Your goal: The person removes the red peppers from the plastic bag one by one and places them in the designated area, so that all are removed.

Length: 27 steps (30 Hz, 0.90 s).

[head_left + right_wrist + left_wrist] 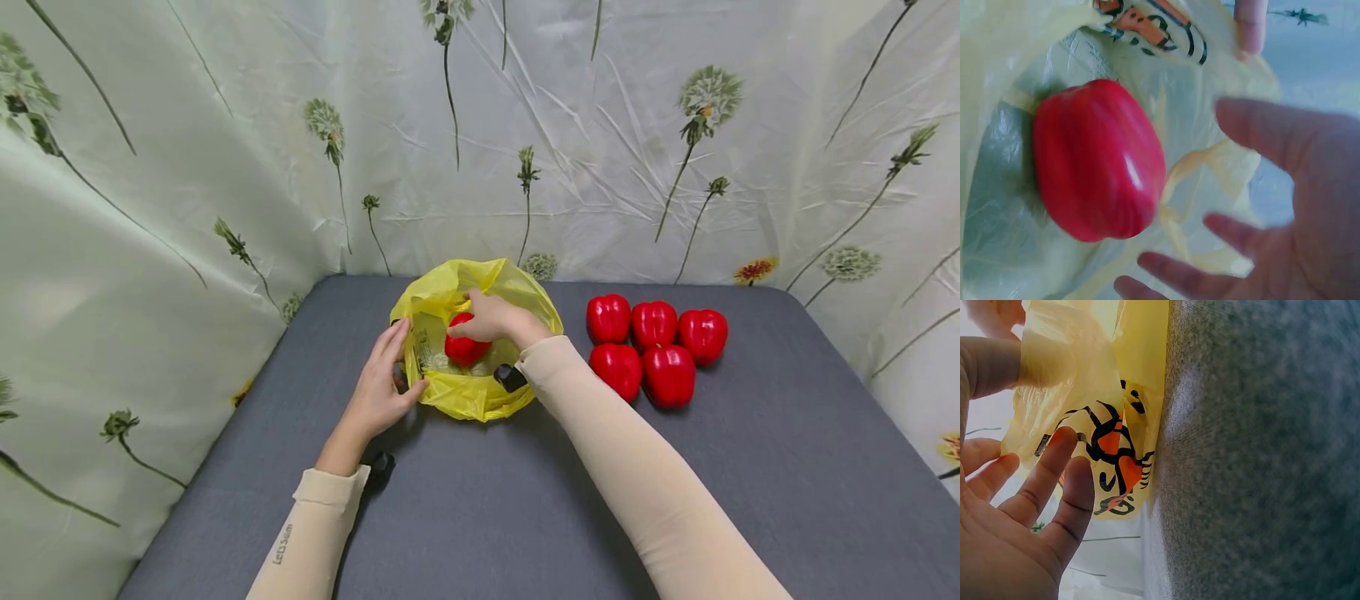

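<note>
Two hands work at the yellow bag (480, 392); my left hand (380, 392) lies flat with straight fingers against its 9 o'clock side; my right hand (495, 319) hovers spread and loose, gripping nothing, over one red pepper (467, 346) inside; five more peppers (654, 346) cluster at 3 o'clock; bare grey table (480, 517) stretches toward 6 o'clock.
</note>
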Each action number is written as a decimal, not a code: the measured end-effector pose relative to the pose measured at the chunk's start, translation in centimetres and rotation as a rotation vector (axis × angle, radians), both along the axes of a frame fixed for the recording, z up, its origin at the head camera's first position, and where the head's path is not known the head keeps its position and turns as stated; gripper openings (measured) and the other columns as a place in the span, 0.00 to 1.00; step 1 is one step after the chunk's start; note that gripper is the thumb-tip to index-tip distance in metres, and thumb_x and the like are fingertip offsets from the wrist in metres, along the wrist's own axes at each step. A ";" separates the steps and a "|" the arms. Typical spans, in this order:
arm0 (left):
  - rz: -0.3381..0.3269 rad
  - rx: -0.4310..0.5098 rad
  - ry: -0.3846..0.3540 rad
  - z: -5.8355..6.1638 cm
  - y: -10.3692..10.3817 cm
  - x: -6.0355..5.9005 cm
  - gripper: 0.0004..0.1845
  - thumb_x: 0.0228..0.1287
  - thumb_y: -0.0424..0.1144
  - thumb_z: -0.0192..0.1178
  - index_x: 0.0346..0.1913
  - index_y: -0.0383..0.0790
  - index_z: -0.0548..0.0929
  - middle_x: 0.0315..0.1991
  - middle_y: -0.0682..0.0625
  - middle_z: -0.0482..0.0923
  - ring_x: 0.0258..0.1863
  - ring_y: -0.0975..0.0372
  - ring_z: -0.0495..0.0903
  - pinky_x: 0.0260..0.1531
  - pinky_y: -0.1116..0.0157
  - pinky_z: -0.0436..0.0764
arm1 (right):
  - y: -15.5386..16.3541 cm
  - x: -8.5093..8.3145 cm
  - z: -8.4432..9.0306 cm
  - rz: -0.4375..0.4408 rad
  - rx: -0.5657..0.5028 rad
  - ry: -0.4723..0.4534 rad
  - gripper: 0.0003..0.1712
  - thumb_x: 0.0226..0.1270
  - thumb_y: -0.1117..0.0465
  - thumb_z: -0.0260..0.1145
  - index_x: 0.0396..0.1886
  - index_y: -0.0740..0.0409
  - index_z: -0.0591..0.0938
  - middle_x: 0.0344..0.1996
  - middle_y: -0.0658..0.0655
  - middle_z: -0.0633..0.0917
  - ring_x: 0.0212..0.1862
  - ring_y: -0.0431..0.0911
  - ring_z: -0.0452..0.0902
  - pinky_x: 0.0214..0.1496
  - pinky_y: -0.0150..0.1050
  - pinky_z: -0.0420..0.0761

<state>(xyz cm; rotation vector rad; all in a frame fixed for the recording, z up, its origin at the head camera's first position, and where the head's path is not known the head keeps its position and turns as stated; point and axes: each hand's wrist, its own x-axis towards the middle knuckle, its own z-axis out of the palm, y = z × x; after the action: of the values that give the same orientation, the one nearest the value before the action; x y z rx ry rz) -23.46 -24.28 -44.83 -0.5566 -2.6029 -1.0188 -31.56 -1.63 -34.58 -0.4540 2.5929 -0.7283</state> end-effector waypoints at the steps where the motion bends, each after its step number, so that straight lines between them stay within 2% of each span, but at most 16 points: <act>1: 0.000 0.001 -0.003 0.0 0.0 0.1 0.54 0.61 0.30 0.77 0.86 0.36 0.56 0.85 0.38 0.56 0.52 0.49 0.80 0.37 0.60 0.84 | -0.1 -0.1 0.0 -0.041 -0.020 0.002 0.48 0.79 0.46 0.65 0.86 0.63 0.55 0.79 0.67 0.71 0.79 0.59 0.69 0.80 0.51 0.72; 6: 0.006 0.002 -0.008 0.0 -0.1 0.2 0.55 0.60 0.30 0.77 0.86 0.37 0.56 0.85 0.39 0.56 0.53 0.50 0.80 0.37 0.62 0.84 | 0.2 -0.6 -0.7 -0.227 -0.076 -0.035 0.56 0.79 0.43 0.64 0.87 0.69 0.47 0.82 0.70 0.66 0.82 0.60 0.63 0.83 0.51 0.68; 10: 0.006 0.000 -0.008 -0.1 -0.1 0.0 0.54 0.61 0.30 0.76 0.86 0.37 0.57 0.86 0.39 0.55 0.51 0.51 0.80 0.37 0.63 0.83 | 0.5 -1.0 -1.7 -0.301 -0.126 -0.043 0.61 0.77 0.42 0.65 0.87 0.70 0.40 0.82 0.72 0.64 0.83 0.62 0.61 0.84 0.52 0.65; 12: 0.006 0.000 -0.009 -0.1 -0.1 0.0 0.54 0.61 0.30 0.76 0.86 0.36 0.56 0.86 0.39 0.55 0.50 0.51 0.80 0.37 0.63 0.83 | 0.6 -1.0 -2.1 -0.316 -0.132 -0.030 0.63 0.76 0.41 0.66 0.87 0.70 0.40 0.82 0.72 0.65 0.83 0.62 0.63 0.83 0.52 0.66; 16: 0.005 0.003 -0.013 0.1 0.0 0.0 0.55 0.60 0.30 0.77 0.86 0.36 0.56 0.86 0.40 0.55 0.51 0.51 0.80 0.37 0.62 0.83 | 0.9 -0.9 -2.6 -0.302 -0.092 -0.034 0.58 0.74 0.36 0.66 0.83 0.73 0.55 0.76 0.72 0.72 0.73 0.62 0.76 0.75 0.51 0.77; 18: 0.005 0.002 -0.011 0.1 0.1 0.0 0.55 0.60 0.30 0.77 0.86 0.36 0.56 0.86 0.39 0.55 0.50 0.51 0.80 0.37 0.62 0.83 | 1.0 -1.0 -3.0 -0.286 -0.072 -0.048 0.53 0.73 0.33 0.66 0.77 0.72 0.67 0.70 0.70 0.78 0.63 0.61 0.84 0.66 0.48 0.83; 20: 0.007 0.001 -0.011 0.1 0.1 0.0 0.55 0.60 0.30 0.77 0.86 0.37 0.56 0.85 0.39 0.56 0.50 0.51 0.80 0.37 0.63 0.83 | 1.1 -1.1 -3.2 -0.269 -0.048 -0.062 0.47 0.72 0.30 0.65 0.67 0.69 0.77 0.61 0.68 0.84 0.53 0.59 0.88 0.58 0.45 0.86; 22: 0.009 0.002 -0.014 0.1 0.1 0.0 0.55 0.60 0.29 0.77 0.86 0.38 0.56 0.85 0.40 0.56 0.49 0.51 0.80 0.37 0.63 0.83 | 1.2 -1.1 -3.4 -0.268 -0.061 -0.095 0.43 0.73 0.29 0.64 0.59 0.66 0.81 0.54 0.65 0.87 0.43 0.56 0.91 0.49 0.43 0.87; 24: 0.012 0.002 -0.019 0.1 0.1 0.0 0.55 0.60 0.30 0.77 0.87 0.38 0.56 0.86 0.40 0.56 0.50 0.51 0.80 0.37 0.63 0.83 | 1.3 -1.1 -3.5 -0.270 -0.077 -0.116 0.40 0.72 0.29 0.65 0.54 0.64 0.82 0.49 0.63 0.88 0.39 0.54 0.91 0.46 0.41 0.87; 27: 0.011 0.002 -0.025 0.0 0.2 0.0 0.55 0.60 0.30 0.77 0.87 0.38 0.56 0.86 0.40 0.56 0.50 0.51 0.80 0.37 0.62 0.84 | 1.3 -1.0 -3.8 -0.281 -0.129 -0.139 0.38 0.73 0.31 0.66 0.52 0.64 0.80 0.48 0.63 0.88 0.36 0.53 0.91 0.42 0.40 0.87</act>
<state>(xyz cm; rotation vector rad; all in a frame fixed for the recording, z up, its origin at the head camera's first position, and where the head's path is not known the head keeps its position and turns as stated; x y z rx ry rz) -23.42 -24.12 -44.83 -0.5315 -2.6235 -1.0307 -32.60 -0.32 -38.34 -0.0703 2.5143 -0.9879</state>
